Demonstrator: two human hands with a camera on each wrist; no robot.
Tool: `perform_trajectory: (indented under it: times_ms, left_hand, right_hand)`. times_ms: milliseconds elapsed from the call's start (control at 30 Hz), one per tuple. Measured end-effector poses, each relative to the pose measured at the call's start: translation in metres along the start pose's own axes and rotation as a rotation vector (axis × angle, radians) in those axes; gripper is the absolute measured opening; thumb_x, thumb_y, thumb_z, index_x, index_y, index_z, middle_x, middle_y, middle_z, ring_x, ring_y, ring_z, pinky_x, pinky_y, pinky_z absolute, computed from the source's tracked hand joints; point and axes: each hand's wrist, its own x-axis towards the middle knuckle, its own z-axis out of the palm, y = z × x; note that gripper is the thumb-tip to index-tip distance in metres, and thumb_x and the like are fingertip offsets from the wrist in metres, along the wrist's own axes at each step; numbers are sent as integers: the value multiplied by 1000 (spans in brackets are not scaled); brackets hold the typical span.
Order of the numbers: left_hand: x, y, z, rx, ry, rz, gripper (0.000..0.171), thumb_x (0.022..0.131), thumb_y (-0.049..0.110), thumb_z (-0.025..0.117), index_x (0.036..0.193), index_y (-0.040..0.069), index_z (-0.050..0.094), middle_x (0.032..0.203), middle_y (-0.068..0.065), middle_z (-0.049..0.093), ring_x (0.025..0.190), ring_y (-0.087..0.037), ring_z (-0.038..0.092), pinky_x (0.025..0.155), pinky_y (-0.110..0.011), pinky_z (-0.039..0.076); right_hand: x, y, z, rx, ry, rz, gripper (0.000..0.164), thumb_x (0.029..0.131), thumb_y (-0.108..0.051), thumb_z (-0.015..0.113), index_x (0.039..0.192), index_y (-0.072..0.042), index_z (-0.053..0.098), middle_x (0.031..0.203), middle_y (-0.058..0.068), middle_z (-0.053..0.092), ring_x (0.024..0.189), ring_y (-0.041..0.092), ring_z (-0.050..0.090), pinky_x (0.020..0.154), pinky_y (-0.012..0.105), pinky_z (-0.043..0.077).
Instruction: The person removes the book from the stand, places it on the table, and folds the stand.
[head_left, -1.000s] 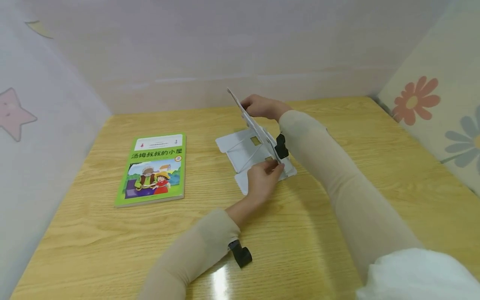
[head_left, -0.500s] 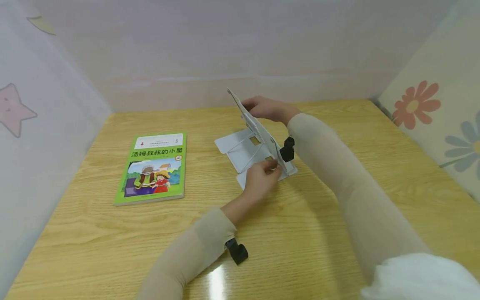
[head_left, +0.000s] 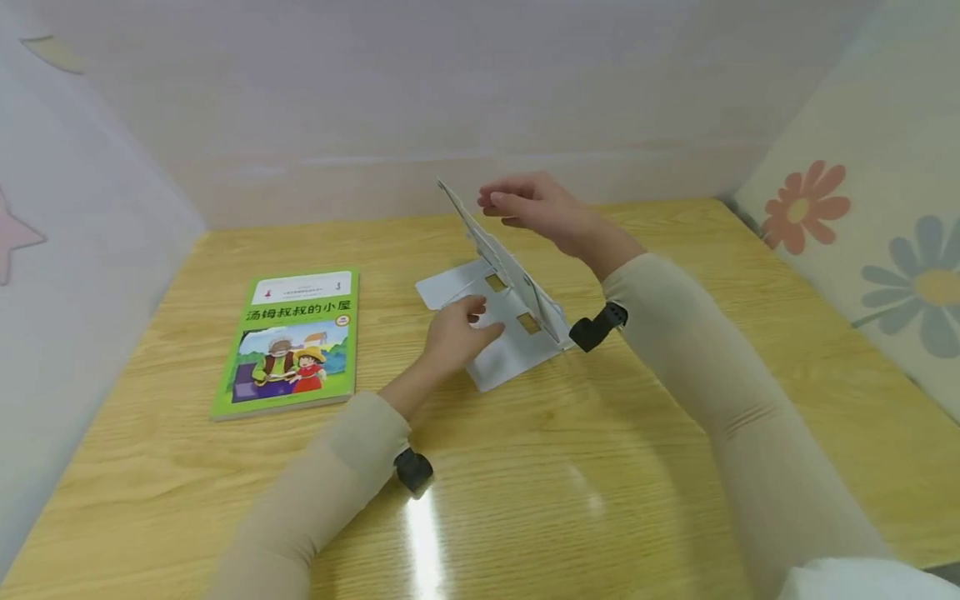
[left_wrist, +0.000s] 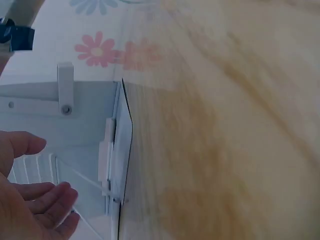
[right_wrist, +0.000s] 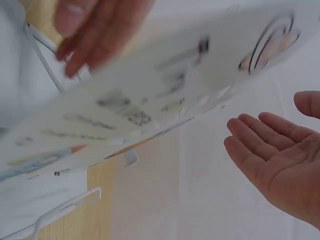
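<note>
A white folding book stand (head_left: 517,292) sits mid-table, its flat base (head_left: 498,358) on the wood and its panel propped up at a slant. My left hand (head_left: 459,331) hovers over the base with relaxed fingers and holds nothing; in the left wrist view it (left_wrist: 37,210) lies open beside the stand (left_wrist: 75,120). Spread and empty, my right hand (head_left: 517,200) is just behind the panel's top edge, apart from it. The right wrist view shows its open palm (right_wrist: 280,165) under the printed back of the panel (right_wrist: 150,100).
A green children's book (head_left: 292,342) lies flat, cover up, on the wooden table (head_left: 600,467) left of the stand. Pale walls close in the left, back and right sides, with flower prints (head_left: 806,204) on the right one.
Both hands have let go of the stand. The right hand lifted off the panel's top edge and opened. The left hand left the panel's lower corner and moved left over the base.
</note>
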Motion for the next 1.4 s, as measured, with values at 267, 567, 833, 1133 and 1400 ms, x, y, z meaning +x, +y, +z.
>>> perform_trajectory:
  times_ms: [267, 567, 833, 1133, 1400]
  left_hand:
    - [16, -19, -22, 145, -56, -47, 77, 83, 35, 67, 142, -1, 32, 144, -17, 41, 131, -32, 41, 107, -44, 37]
    - [26, -35, -23, 241, -174, -46, 100, 75, 35, 75, 144, -8, 16, 145, -22, 34, 129, -33, 40, 109, -43, 34]
    - [25, -43, -17, 295, -193, -5, 94, 78, 27, 73, 142, -12, 17, 146, -27, 31, 132, -36, 37, 111, -42, 32]
    - [22, -46, -16, 308, -173, 17, 91, 80, 29, 72, 143, -10, 19, 148, -26, 29, 137, -36, 30, 113, -42, 28]
    - [23, -49, -16, 310, -182, 23, 90, 81, 30, 71, 143, -9, 19, 149, -25, 26, 139, -35, 24, 115, -41, 24]
  right_hand:
    - [-39, 0, 16, -28, 38, -119, 40, 100, -20, 41, 133, 2, 47, 135, 17, 50, 129, 26, 44, 111, 39, 33]
    - [-71, 11, 33, -106, 83, -161, 40, 97, -13, 48, 133, 4, 46, 131, 21, 54, 116, 32, 55, 94, 34, 49]
    - [-82, 22, 49, -167, 239, -157, 38, 92, -9, 57, 127, 2, 54, 124, 19, 60, 108, 29, 62, 85, 27, 53]
    - [-84, 31, 54, -197, 397, -253, 30, 93, -3, 52, 121, 6, 58, 116, 23, 63, 97, 35, 65, 72, 11, 49]
    - [-88, 39, 35, -46, 480, -184, 31, 97, -8, 45, 119, 9, 58, 115, 26, 62, 94, 4, 62, 79, 11, 49]
